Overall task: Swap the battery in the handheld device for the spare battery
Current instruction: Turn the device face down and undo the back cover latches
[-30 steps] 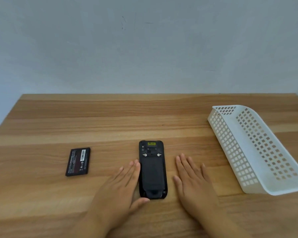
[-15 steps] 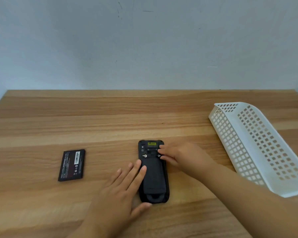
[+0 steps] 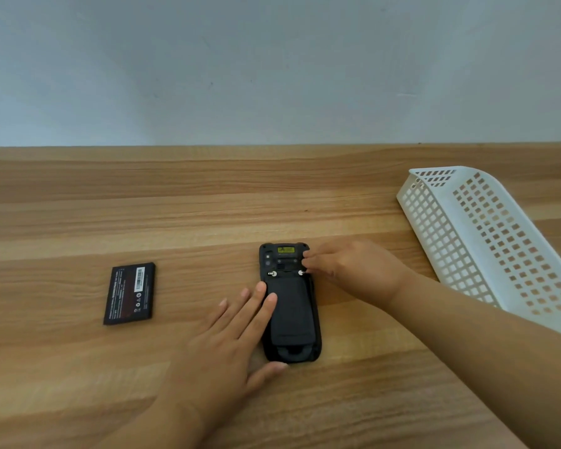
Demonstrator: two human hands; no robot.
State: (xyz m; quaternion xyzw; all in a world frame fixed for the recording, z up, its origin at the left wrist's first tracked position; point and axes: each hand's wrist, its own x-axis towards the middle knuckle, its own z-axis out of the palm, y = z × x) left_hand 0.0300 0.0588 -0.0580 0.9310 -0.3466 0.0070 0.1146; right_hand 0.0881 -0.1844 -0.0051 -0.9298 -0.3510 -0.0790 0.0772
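Observation:
The black handheld device (image 3: 291, 319) lies face down in the middle of the wooden table (image 3: 208, 205), its back cover on. Two silver latches sit at the cover's top: the left latch (image 3: 272, 273) is untouched. My right hand (image 3: 347, 267) reaches in from the right, fingers curled, fingertips pinched at the right latch (image 3: 301, 272). My left hand (image 3: 227, 345) lies flat against the device's left side, fingers on its edge and thumb at its bottom corner. The spare battery (image 3: 129, 293), black with a white barcode label, lies flat to the left, apart from both hands.
A white perforated plastic basket (image 3: 486, 241) lies tipped at the right side of the table, close to my right forearm. A pale wall stands behind the table's far edge.
My right hand left the table beside the device and moved up to the right latch. My left hand slid slightly onto the device's left edge. The battery stayed put.

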